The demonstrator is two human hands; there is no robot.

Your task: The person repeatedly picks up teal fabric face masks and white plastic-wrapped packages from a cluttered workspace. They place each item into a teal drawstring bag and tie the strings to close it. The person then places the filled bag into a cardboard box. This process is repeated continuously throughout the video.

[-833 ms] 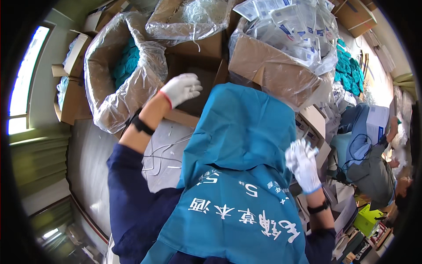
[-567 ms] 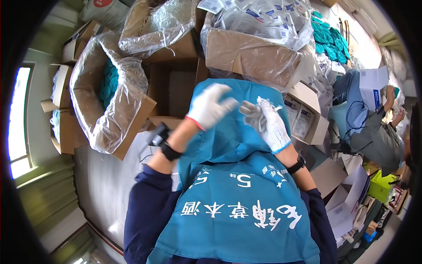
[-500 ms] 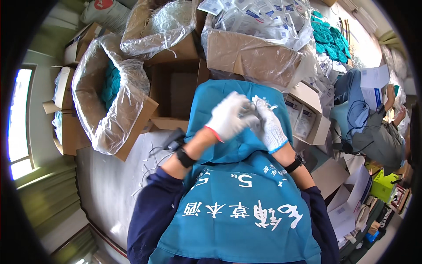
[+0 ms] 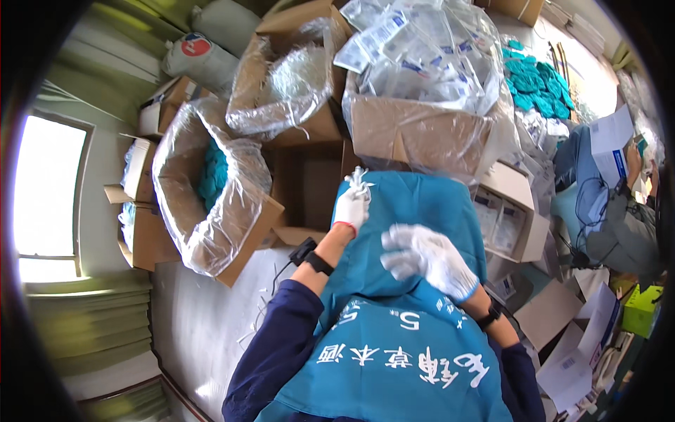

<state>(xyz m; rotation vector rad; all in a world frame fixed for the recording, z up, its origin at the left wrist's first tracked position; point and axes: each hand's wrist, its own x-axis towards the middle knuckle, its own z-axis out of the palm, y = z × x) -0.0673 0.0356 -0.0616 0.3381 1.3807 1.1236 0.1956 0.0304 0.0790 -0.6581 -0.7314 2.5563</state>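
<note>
My left hand [image 4: 354, 208], in a white knit glove with a red cuff edge, is closed around a small bunch of white strips [image 4: 359, 180] that sticks out past its fingers. It hovers over the far left part of the teal apron [image 4: 422, 193] draped across my lap. Nearer to me, my right hand [image 4: 430, 260], in a white glove with a blue cuff edge, is open above the apron, its fingers apart and nothing in them. The strips are too fine to name exactly.
Beyond my lap stands a large carton [image 4: 420, 126] full of clear packets. Plastic-lined cartons hold white strips [image 4: 299, 74] and teal cloth [image 4: 213, 176]. An open brown carton [image 4: 309, 176] is ahead left, a packet carton [image 4: 517, 211] at right. Another person [image 4: 622, 228] sits at far right.
My hands have come apart. The left carries the bunch of white strips to the far left of the apron, while the right has drawn back toward me and opened. The view has shifted slightly.
</note>
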